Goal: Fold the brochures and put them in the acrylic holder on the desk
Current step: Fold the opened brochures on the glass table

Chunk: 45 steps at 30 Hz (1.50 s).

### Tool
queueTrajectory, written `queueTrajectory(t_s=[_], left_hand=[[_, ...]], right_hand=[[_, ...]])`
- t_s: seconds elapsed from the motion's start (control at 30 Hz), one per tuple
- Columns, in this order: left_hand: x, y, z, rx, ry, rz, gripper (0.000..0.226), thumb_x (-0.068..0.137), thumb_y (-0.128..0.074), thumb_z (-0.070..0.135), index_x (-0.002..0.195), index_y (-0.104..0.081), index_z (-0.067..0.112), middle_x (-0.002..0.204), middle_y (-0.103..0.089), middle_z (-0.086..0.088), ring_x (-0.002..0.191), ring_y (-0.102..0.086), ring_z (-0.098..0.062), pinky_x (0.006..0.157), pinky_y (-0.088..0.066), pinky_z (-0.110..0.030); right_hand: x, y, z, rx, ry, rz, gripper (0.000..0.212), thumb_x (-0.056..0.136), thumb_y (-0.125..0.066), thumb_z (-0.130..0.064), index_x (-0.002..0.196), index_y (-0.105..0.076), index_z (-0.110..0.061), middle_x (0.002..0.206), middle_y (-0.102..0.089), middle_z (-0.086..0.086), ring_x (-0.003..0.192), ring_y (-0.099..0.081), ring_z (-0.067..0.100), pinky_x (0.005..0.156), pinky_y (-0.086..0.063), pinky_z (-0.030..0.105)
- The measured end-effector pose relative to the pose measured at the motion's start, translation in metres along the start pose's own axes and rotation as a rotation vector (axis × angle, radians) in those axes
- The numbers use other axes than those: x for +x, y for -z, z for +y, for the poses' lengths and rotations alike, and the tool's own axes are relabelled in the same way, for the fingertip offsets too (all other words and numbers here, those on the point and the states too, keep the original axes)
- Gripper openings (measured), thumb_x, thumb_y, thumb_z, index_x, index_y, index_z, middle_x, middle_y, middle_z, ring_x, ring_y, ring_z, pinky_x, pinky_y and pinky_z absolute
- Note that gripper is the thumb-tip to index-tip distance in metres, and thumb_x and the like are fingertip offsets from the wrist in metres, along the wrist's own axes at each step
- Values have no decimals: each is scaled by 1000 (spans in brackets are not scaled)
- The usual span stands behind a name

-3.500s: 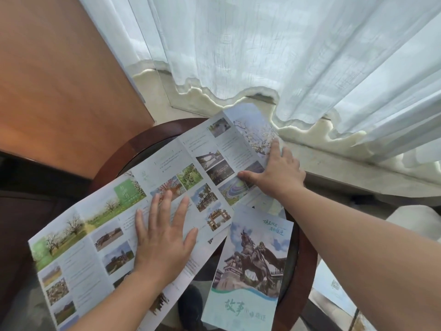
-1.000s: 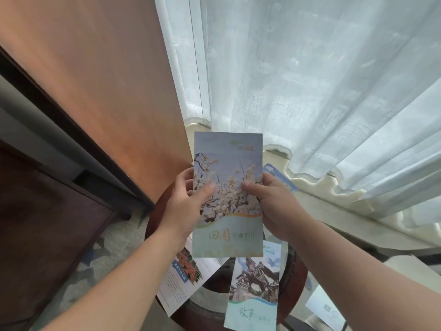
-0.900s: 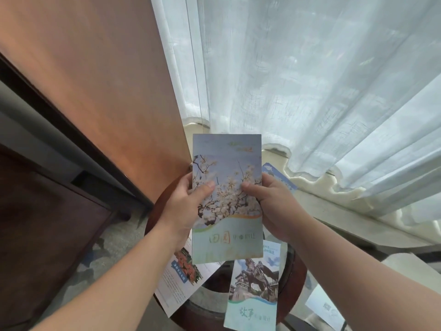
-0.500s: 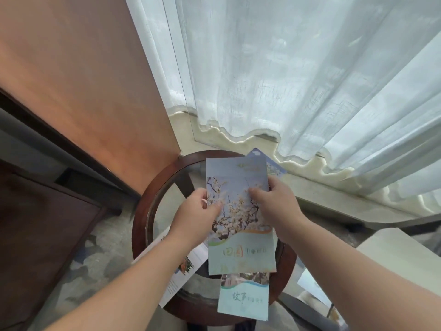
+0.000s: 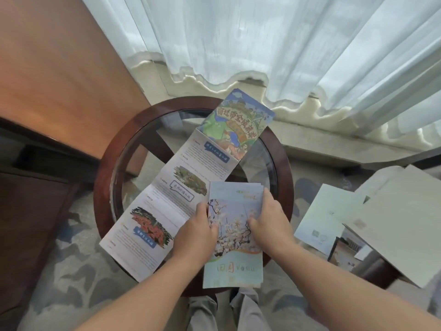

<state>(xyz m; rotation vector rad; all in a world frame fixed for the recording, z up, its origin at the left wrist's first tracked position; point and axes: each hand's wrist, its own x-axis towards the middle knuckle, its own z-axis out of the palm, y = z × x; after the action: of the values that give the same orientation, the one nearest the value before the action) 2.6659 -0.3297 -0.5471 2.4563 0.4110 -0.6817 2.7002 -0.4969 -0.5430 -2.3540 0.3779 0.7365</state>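
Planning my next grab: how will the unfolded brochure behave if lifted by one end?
The unfolded brochure is thin creased paper, so it likely flops at its folds. It overhangs the glass table, so a push may slide it off.

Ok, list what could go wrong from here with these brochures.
1. The folded brochure, pinched by the left hand and right hand, juts past the table rim; released there, it may tip off.
2. The unfolded brochure overhangs the rim too, so a nudge from the left hand could slide it off.
3. No acrylic holder is in view, so the way to it cannot be judged.
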Motion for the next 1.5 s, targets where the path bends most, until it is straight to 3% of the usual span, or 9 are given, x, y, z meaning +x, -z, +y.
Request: queueTrajectory(t_s=[0.13,0.47,0.63,0.73,0.8,0.87,0.97,1.2,1.5], left_hand=[[5,-8,-2,14,10,4,32,97,-51,35,122,-35,25,81,-54,6,68,-53,-19,52,-37,-32],[11,-12,7,28,-8,35,32,98,-49,33,123,-34,20,100,-62,-5,79,-60,-27,60,-47,-37],[12,-13,9,120,-31,109,48,94,-54,36,132,-28,21,118,-48,-3,98,-54,-24,71,-48,-37],[15,-24,17,268,-237,226,67,89,-57,39,142,-21,20,128,-39,-6,118,-39,-26,98,-38,-37],[24,-35,27,314,-330,180,70,94,-49,38,152,-16,17,151,-26,-12,142,-20,-32,118,-18,-43],[35,-49,35,358,-391,103,64,103,-31,37,156,-4,16,164,0,-13,151,8,-29,121,9,-41],[43,-67,35,419,-393,74,61,105,-15,41,155,10,17,162,20,-11,147,25,-25,118,20,-42],[26,-76,9,504,-517,117,62,100,-21,39,152,-17,5,161,-12,-16,150,-11,-30,120,-13,-50],[-32,-84,-16,649,-515,-47,81,89,-23,64,149,-26,9,157,-20,-19,146,-20,-32,113,-18,-49]], right_hand=[[3,-10,5,-68,14,12,70,90,-57,-18,148,-20,-23,123,-48,6,108,-52,25,84,-48,38],[20,-8,7,-191,51,51,82,87,-66,-26,151,-15,-19,122,-40,6,102,-54,25,79,-48,34],[19,-1,10,-414,217,119,107,81,-73,-39,155,2,-22,148,-22,4,121,-38,27,96,-42,37],[23,4,16,-609,354,113,116,77,-75,-50,155,7,-26,163,-3,4,144,-17,29,112,-30,39],[27,5,20,-686,424,19,110,79,-71,-53,156,1,-24,165,0,1,150,-4,27,119,-17,41],[30,3,24,-699,458,-30,94,87,-64,-49,157,-6,-23,165,-1,-2,152,0,21,121,-11,39],[32,0,31,-638,448,-8,81,94,-55,-39,157,-7,-24,165,0,-3,152,-1,17,122,-13,36],[31,0,38,-655,412,-33,98,88,-61,-52,156,4,-26,164,12,-9,151,6,13,120,-8,36],[28,0,32,-673,383,-48,100,87,-65,-46,156,4,-24,164,12,-6,151,5,16,120,-11,41]])
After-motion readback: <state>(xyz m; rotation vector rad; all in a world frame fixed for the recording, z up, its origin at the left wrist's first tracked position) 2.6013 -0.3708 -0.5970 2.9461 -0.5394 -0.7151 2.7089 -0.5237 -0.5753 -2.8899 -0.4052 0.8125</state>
